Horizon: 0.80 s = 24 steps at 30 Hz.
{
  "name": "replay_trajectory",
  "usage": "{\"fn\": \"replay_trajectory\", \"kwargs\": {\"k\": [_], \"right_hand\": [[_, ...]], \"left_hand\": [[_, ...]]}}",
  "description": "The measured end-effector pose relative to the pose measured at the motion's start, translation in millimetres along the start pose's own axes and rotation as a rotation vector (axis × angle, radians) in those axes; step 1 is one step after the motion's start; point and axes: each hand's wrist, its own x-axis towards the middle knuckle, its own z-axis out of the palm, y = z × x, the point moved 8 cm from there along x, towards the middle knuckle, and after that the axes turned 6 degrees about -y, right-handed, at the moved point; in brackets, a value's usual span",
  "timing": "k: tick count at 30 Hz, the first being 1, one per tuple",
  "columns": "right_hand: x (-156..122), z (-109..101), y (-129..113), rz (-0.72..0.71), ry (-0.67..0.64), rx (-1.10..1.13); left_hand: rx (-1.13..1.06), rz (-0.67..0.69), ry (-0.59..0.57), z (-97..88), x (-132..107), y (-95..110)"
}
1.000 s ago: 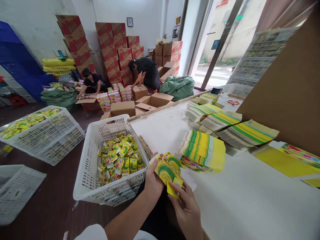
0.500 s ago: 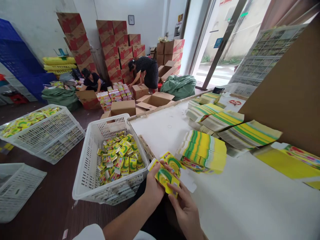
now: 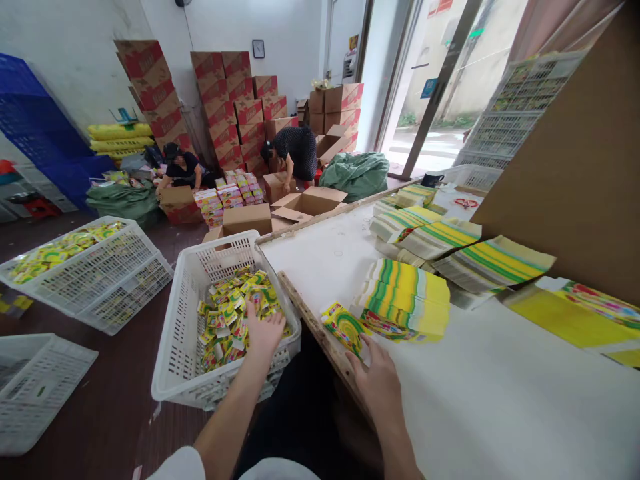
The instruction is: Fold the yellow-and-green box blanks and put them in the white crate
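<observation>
My left hand (image 3: 265,328) is above the heap of small yellow-and-green boxes (image 3: 233,310) in the white plastic basket (image 3: 167,340). Its fingers are spread, and I see no box held in them. On the table's near edge lies a yellow carton (image 3: 344,327) with a green ring print. My right hand (image 3: 379,373) has its thumb and fingers at the near end of this carton, gripping it. Just beyond it is a fanned stack of flat yellow-and-green cartons (image 3: 405,297).
More carton stacks (image 3: 495,263) lie along the white table (image 3: 500,393), with red-handled scissors (image 3: 466,203) and a dark mug (image 3: 432,179) behind. A brown cardboard sheet (image 3: 565,153) leans at right. Filled baskets (image 3: 100,280) stand at left. Two people work among boxes (image 3: 310,200) ahead.
The yellow box that both hands held is out of them. My left hand has moved left over the basket and opened. My right hand has come to the carton on the table.
</observation>
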Motion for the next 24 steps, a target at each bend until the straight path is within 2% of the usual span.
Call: {"fn": "replay_trajectory", "kwargs": {"k": [2, 4, 9, 12, 15, 17, 21, 24], "right_hand": [[6, 3, 7, -0.043, 0.044, -0.163], [6, 8, 10, -0.071, 0.061, -0.244], [2, 10, 10, -0.072, 0.064, -0.277], [3, 11, 8, -0.07, 0.048, -0.3], [6, 19, 5, -0.068, -0.044, -0.298], [7, 20, 3, -0.06, -0.055, -0.282], [8, 9, 2, -0.024, 0.039, -0.186], [4, -3, 13, 0.1, 0.096, 0.034]], "left_hand": [[0.052, -0.031, 0.001, -7.8, 2, -10], [0.093, -0.042, -0.039, -8.0, -2, -27], [0.191, -0.137, -0.2, 11.4, -14, -64], [0.246, -0.231, -0.238, 15.7, -20, -79], [0.286, -0.292, -0.251, 12.7, -23, -88], [0.308, -0.312, -0.261, 9.4, -24, -91], [0.344, -0.302, -0.285, 3.7, -25, -93], [0.369, -0.239, -0.319, 2.2, -27, -95]]}}
